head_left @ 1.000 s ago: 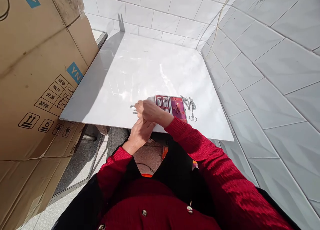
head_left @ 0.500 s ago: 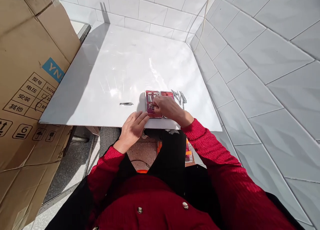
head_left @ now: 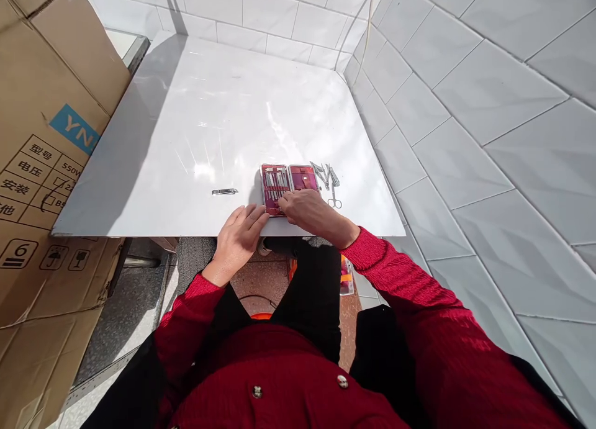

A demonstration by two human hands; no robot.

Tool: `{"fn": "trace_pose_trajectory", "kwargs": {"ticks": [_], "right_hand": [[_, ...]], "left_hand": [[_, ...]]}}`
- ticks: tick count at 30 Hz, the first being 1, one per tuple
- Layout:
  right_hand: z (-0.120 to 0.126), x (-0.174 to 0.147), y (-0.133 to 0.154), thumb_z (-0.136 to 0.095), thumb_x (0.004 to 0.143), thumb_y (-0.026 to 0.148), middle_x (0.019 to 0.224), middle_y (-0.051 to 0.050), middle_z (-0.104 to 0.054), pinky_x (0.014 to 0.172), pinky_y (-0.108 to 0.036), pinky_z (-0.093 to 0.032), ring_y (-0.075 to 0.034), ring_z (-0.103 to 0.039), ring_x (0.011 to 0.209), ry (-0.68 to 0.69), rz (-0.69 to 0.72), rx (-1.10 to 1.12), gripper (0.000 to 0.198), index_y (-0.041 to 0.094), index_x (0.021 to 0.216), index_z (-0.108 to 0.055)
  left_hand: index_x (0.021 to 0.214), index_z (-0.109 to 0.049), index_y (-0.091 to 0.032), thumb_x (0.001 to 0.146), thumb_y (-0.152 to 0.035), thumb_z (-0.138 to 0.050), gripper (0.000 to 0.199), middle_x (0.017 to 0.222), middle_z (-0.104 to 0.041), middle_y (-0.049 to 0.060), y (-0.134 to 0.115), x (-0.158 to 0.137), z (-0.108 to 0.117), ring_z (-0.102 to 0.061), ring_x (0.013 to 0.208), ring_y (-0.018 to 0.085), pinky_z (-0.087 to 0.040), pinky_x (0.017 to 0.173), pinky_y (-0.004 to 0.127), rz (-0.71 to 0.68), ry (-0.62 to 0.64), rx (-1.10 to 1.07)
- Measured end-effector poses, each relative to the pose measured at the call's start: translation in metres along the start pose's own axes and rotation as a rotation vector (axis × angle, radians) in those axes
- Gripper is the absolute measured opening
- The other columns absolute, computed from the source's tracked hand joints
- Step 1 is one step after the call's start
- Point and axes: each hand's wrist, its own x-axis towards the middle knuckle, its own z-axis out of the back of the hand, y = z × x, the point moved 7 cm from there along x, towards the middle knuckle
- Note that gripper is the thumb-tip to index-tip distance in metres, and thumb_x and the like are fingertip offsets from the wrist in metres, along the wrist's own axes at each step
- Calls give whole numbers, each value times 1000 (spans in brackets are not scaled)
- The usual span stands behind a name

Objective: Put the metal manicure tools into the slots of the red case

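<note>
A maroon manicure case (head_left: 298, 179) lies open near the table's front edge. Slim metal manicure tools (head_left: 275, 179) stand in a row in its left half. My left hand (head_left: 241, 231) rests with fingers stretched out at the case's lower left corner. Over the lower middle of the case is my right hand (head_left: 311, 210), its fingertips pinched together at the lower ends of the tools; what they grip is hidden. Left of the case lies a nail clipper (head_left: 225, 192). Small scissors (head_left: 334, 202) and several metal clippers or nippers (head_left: 321, 175) lie to its right.
The white table (head_left: 223, 118) meets tiled walls (head_left: 270, 19) at the back and right. A large cardboard box (head_left: 41, 187) stands along the left side. Below the table's right front is a clear container with orange parts (head_left: 346, 277).
My right hand has drawn back toward me from the tool row, uncovering more tools and the case's right half. My left hand stays at the case's corner. The view has shifted slightly.
</note>
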Motion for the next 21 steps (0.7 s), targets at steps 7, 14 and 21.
{"fn": "trace_pose_trajectory", "kwargs": {"ticks": [7,14,21], "right_hand": [[-7,7,-2,-55,102,10,103,-15,-73,70,-32,-34,-23,-68,96,-97,6,96,17,10,109,-70],[-15,4,-16,-57,106,19,102,-10,-75,82,-30,-45,-19,-68,95,-310,42,490,25,16,98,-81],[-28,-6,-20,-60,106,25,99,-7,-74,79,-29,-49,-17,-68,88,-484,9,656,27,20,95,-84]], "left_hand": [[149,-60,-21,105,-10,-50,46,149,-67,9,-1,1,-1,-59,141,29,-49,118,52,-6,19,-4],[146,-61,-20,105,-10,-49,44,147,-68,10,-2,1,1,-60,140,30,-49,117,53,-17,0,12],[147,-61,-21,104,-10,-49,46,149,-67,9,-2,0,0,-59,142,29,-48,119,53,-1,23,17]]}}
